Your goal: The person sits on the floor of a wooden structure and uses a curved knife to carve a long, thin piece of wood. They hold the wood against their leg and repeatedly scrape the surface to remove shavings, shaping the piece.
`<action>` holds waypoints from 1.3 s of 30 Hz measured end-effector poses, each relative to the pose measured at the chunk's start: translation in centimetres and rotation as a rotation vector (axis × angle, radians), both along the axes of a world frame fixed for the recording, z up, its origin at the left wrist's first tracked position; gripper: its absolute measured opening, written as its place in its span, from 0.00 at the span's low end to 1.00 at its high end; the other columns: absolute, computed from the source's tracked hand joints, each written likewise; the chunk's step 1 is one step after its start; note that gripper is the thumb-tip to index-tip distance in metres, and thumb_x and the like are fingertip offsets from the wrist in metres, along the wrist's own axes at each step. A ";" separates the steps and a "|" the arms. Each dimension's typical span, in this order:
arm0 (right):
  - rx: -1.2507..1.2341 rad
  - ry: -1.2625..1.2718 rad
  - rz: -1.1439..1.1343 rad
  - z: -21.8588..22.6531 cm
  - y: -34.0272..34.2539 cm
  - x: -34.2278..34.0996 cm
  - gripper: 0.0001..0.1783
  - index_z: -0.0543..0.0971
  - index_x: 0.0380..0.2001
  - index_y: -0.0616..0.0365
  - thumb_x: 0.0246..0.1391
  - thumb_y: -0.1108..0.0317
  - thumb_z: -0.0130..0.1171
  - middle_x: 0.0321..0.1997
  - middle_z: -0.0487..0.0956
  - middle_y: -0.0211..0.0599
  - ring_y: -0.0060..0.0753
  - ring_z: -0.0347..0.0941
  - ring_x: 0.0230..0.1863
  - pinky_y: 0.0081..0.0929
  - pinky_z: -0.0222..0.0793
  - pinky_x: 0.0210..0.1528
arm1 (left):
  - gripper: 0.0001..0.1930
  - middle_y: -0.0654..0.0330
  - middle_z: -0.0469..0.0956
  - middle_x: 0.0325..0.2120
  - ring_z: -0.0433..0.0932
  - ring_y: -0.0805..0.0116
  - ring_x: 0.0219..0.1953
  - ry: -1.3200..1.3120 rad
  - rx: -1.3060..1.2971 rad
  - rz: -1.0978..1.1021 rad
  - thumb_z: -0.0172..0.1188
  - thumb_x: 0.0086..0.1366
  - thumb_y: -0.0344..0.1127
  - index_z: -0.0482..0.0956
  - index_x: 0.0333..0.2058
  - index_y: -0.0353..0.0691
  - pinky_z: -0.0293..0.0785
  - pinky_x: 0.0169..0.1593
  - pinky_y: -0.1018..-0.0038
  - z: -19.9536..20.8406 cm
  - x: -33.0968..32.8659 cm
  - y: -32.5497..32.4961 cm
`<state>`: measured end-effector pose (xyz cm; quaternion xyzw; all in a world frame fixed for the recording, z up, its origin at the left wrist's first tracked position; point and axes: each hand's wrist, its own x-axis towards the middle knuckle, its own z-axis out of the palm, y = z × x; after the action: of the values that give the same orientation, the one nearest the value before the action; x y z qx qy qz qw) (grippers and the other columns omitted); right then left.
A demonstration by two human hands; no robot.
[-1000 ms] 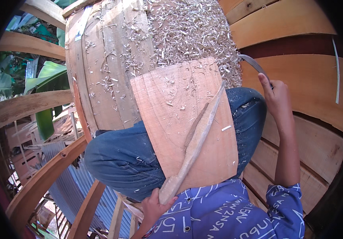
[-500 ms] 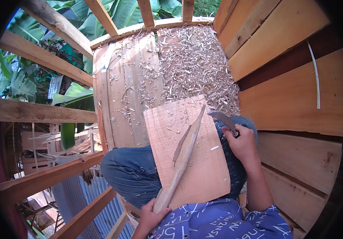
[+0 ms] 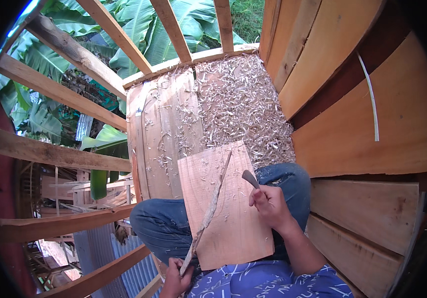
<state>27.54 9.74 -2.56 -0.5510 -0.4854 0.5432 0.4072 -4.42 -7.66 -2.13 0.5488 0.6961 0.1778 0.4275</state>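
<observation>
Across my lap lies a flat wooden board (image 3: 240, 228), sprinkled with a few shavings. Over it slants a long stick (image 3: 208, 217) with rough grey-brown bark along it, tapering to a point toward the far edge. My left hand (image 3: 174, 279) is wrapped round the stick's near, thicker end, beside the board's lower left corner. My right hand (image 3: 273, 207) is closed on a knife with a short curved dark blade (image 3: 250, 178). The blade stands above the board's right side, apart from the stick. The knife's handle is hidden in my fingers.
Curly wood shavings (image 3: 245, 107) thickly cover the floor ahead, with fewer on the floor planks (image 3: 161, 134) at left. Wooden rails (image 3: 59, 151) form an open side at left, with banana leaves beyond. A plank wall (image 3: 367, 134) rises close on my right, a pale strip (image 3: 369, 94) against it.
The stick has been turned, so rough bark shows where a smooth pale face was. My right hand and knife have moved left over the board. The whole view has shifted slightly.
</observation>
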 end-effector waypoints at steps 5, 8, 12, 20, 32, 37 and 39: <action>-0.022 -0.325 0.092 1.0 0.2 0.6 0.33 0.79 0.22 0.67 0.58 0.41 0.54 0.13 0.70 0.50 0.37 0.72 0.18 0.35 0.65 0.23 | 0.13 0.56 0.72 0.29 0.71 0.73 0.32 -0.149 -0.244 0.123 0.55 0.60 0.24 0.65 0.43 0.34 0.67 0.37 0.73 1.0 -0.7 -1.7; -0.033 -0.532 0.173 0.8 0.0 0.4 0.33 0.79 0.20 0.65 0.56 0.40 0.55 0.16 0.74 0.52 0.49 0.75 0.21 0.39 0.68 0.25 | 0.13 0.55 0.73 0.27 0.71 0.70 0.29 -0.100 -0.256 -0.007 0.54 0.61 0.25 0.65 0.44 0.33 0.68 0.35 0.71 0.5 -1.4 -2.3; 0.013 -0.741 0.299 1.0 0.3 -0.9 0.35 0.77 0.17 0.63 0.53 0.37 0.55 0.16 0.75 0.51 0.52 0.75 0.21 0.42 0.71 0.26 | 0.16 0.40 0.78 0.31 0.80 0.43 0.37 0.024 -0.289 -0.032 0.58 0.61 0.30 0.66 0.46 0.35 0.74 0.39 0.61 -0.6 -1.4 -2.7; 0.153 -0.925 0.414 0.4 2.3 -2.8 0.36 0.74 0.13 0.60 0.51 0.34 0.55 0.13 0.74 0.46 0.48 0.75 0.17 0.38 0.69 0.19 | 0.19 0.41 0.76 0.24 0.77 0.38 0.28 0.159 -0.094 -0.128 0.63 0.54 0.31 0.67 0.43 0.36 0.73 0.30 0.53 -2.8 -1.3 -4.2; 0.300 -1.095 0.138 -2.6 7.9 -3.0 0.32 0.70 0.12 0.57 0.46 0.38 0.63 0.13 0.71 0.41 0.43 0.71 0.16 0.35 0.64 0.18 | 0.28 0.49 0.75 0.24 0.79 0.49 0.24 0.241 -0.134 -0.228 0.72 0.44 0.36 0.69 0.43 0.35 0.74 0.27 0.61 -4.6 -2.4 -6.1; 0.252 -0.986 0.171 -1.4 9.6 -0.9 0.31 0.69 0.12 0.56 0.46 0.39 0.64 0.12 0.69 0.40 0.42 0.70 0.15 0.34 0.63 0.18 | 0.36 0.51 0.75 0.27 0.78 0.49 0.24 0.277 -0.138 -0.314 0.76 0.37 0.39 0.69 0.45 0.35 0.74 0.28 0.61 -5.1 -3.1 -7.5; 0.331 -0.969 0.452 0.4 7.6 -3.3 0.32 0.68 0.12 0.56 0.45 0.39 0.64 0.12 0.68 0.38 0.41 0.70 0.14 0.33 0.63 0.17 | 0.37 0.51 0.75 0.27 0.78 0.48 0.25 0.279 -0.146 -0.330 0.77 0.36 0.40 0.69 0.46 0.34 0.74 0.29 0.61 -5.3 -3.2 -7.6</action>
<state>24.24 17.36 -2.14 -0.5486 -0.8018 0.2182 0.0923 -7.63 -15.28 -7.41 0.6422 0.6602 -0.0231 0.3889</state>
